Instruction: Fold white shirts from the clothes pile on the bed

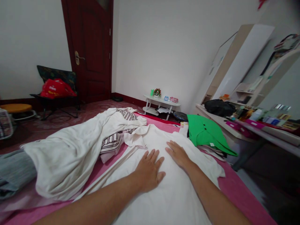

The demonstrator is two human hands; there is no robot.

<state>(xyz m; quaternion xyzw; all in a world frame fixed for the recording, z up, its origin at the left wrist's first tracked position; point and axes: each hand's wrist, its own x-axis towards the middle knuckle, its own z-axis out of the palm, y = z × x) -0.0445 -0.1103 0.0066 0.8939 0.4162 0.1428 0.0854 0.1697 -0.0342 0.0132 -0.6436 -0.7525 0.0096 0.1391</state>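
Observation:
A white shirt (164, 193) lies spread flat on the pink bed sheet (236, 190) in front of me. My left hand (148, 170) rests palm down on the middle of the shirt, fingers stretched out and apart. My right hand (178, 153) lies flat on the same shirt just to the right, fingers extended toward the collar end. Neither hand holds anything.
A heap of white cloth (67, 153) and a striped garment (117, 137) lies at the left. Folded green clothing (206, 132) sits at the bed's right edge. A dressing table (269, 129) with bottles stands right; a small white table (161, 104), a chair (56, 90) and a door (91, 50) are behind.

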